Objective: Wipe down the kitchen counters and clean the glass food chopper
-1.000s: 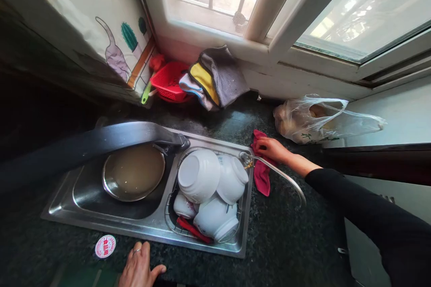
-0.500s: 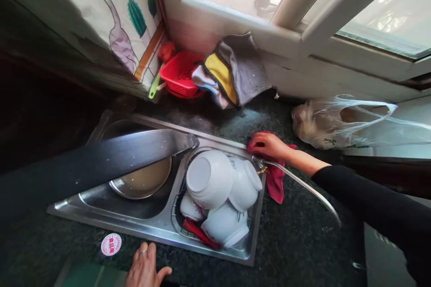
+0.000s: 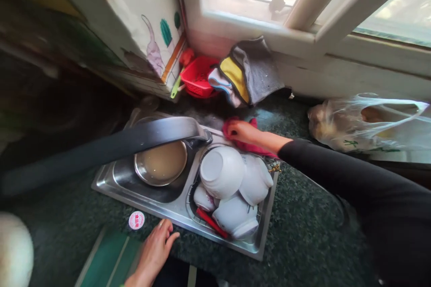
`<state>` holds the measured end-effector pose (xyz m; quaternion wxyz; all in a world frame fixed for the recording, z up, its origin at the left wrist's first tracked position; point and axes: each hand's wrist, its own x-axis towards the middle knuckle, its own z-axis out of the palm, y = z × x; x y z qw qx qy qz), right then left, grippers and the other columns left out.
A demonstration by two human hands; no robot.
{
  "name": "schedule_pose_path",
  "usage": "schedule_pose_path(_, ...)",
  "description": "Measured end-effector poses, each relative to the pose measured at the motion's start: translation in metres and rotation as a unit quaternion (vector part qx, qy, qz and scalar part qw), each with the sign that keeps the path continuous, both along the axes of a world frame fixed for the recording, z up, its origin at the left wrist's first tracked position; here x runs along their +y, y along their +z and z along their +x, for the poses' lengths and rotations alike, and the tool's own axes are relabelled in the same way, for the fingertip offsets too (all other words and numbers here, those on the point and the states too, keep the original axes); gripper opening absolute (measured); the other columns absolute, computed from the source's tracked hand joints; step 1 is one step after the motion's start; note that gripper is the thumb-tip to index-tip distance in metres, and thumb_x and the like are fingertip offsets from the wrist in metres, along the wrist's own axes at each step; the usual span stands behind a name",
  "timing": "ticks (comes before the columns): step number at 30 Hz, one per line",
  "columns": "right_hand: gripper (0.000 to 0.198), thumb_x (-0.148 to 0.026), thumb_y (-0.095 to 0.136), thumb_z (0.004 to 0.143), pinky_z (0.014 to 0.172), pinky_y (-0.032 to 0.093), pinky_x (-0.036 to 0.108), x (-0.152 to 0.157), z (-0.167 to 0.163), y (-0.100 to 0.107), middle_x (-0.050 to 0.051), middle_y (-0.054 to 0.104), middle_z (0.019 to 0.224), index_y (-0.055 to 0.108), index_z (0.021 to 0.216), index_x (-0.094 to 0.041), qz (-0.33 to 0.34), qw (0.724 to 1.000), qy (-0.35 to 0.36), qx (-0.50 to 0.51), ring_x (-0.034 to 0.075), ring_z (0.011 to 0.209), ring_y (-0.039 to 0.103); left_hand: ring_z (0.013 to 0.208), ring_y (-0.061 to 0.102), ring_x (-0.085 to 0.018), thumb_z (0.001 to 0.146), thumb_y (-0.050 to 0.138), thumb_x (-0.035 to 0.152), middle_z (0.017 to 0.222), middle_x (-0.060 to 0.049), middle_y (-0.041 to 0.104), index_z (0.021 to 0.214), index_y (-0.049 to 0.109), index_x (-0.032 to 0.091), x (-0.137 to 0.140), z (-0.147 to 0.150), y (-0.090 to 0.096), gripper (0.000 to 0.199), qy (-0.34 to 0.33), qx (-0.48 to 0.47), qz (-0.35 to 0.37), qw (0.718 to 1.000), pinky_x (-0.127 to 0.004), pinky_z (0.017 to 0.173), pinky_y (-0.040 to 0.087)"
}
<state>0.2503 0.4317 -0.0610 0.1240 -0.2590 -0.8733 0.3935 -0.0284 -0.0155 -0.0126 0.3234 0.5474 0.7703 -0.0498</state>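
crimson cloth (image 3: 251, 147), bunched inside the closed right hand (image 3: 241, 131), trails back beneath its forearm (image 3: 272, 141), lengthwise along the adjacent sink (image 3: 268, 215), the slack left hand (image 3: 157, 240) well apart

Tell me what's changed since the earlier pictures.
The right hand has slid the red cloth leftward, from the sink's right end to along its back rim. Nothing was newly grasped or released. The left hand remains by the sink's front edge; the white bowls stay stacked.
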Motion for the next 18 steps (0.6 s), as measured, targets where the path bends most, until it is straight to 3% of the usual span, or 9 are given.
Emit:
schedule_pose_path(3, 0.012, -0.009, 0.074, 0.078, 0.076, 0.045, 0.027, -0.001, 0.001, -0.001, 0.005, 0.071, 0.085, 0.072, 0.071, -0.018, -0.007, 0.999, -0.036, -0.017, 0.018, 0.08, 0.064, 0.084, 0.068, -0.022, 0.1, 0.051, 0.042, 0.089, -0.005, 0.065, 0.09, 0.062, 0.023, 0.051, 0.01, 0.01, 0.025, 0.001, -0.032, 0.102, 0.994, -0.036, 0.077, 0.056)
schedule_pose_path(6, 0.009, -0.009, 0.071, 0.079, 0.073, 0.044, 0.026, 0.005, -0.04, 0.002, 0.005, 0.072, 0.086, 0.073, 0.075, -0.017, -0.027, 0.998, -0.051, -0.012, 0.018, 0.078, 0.063, 0.1, 0.068, -0.024, 0.1, 0.052, 0.031, 0.101, -0.008, 0.068, 0.104, 0.064, 0.021, 0.105, 0.03, 0.002, 0.016, -0.028, -0.059, 0.197, 0.978, -0.038, 0.089, 0.057)
schedule_pose_path(9, 0.008, -0.01, 0.069, 0.079, 0.069, 0.043, 0.026, 0.01, -0.07, 0.006, 0.005, 0.072, 0.084, 0.073, 0.076, -0.016, -0.036, 0.998, -0.055, -0.006, 0.017, 0.074, 0.061, 0.119, 0.064, -0.026, 0.098, 0.054, 0.019, 0.123, -0.013, 0.068, 0.119, 0.062, 0.018, 0.149, 0.048, -0.009, 0.023, -0.057, -0.055, 0.254, 0.964, -0.043, 0.103, 0.054)
schedule_pose_path(12, 0.008, -0.011, 0.07, 0.078, 0.071, 0.044, 0.026, 0.008, -0.058, 0.006, 0.005, 0.073, 0.084, 0.072, 0.073, -0.017, -0.031, 0.998, -0.052, -0.002, 0.017, 0.076, 0.062, 0.131, 0.058, -0.027, 0.096, 0.053, 0.014, 0.139, -0.014, 0.063, 0.129, 0.06, 0.019, 0.181, 0.052, -0.01, 0.034, -0.068, -0.046, 0.281, 0.956, -0.047, 0.111, 0.05)
schedule_pose_path(15, 0.007, -0.014, 0.071, 0.077, 0.07, 0.045, 0.027, 0.008, -0.048, 0.002, 0.004, 0.073, 0.081, 0.071, 0.071, -0.019, -0.025, 0.997, -0.077, -0.01, 0.018, 0.076, 0.063, 0.131, 0.056, -0.028, 0.097, 0.051, 0.015, 0.137, -0.015, 0.062, 0.13, 0.061, 0.019, 0.212, 0.043, 0.0, 0.035, -0.05, -0.032, 0.316, 0.947, -0.048, 0.112, 0.048)
schedule_pose_path(18, 0.006, -0.016, 0.07, 0.08, 0.067, 0.046, 0.027, 0.014, -0.076, -0.004, 0.003, 0.072, 0.08, 0.072, 0.074, -0.019, -0.034, 0.996, -0.087, -0.007, 0.019, 0.074, 0.063, 0.118, 0.06, -0.03, 0.097, 0.06, 0.026, 0.12, -0.015, 0.065, 0.122, 0.066, 0.018, 0.242, 0.035, 0.012, 0.027, -0.014, 0.0, 0.34, 0.94, -0.048, 0.105, 0.049)
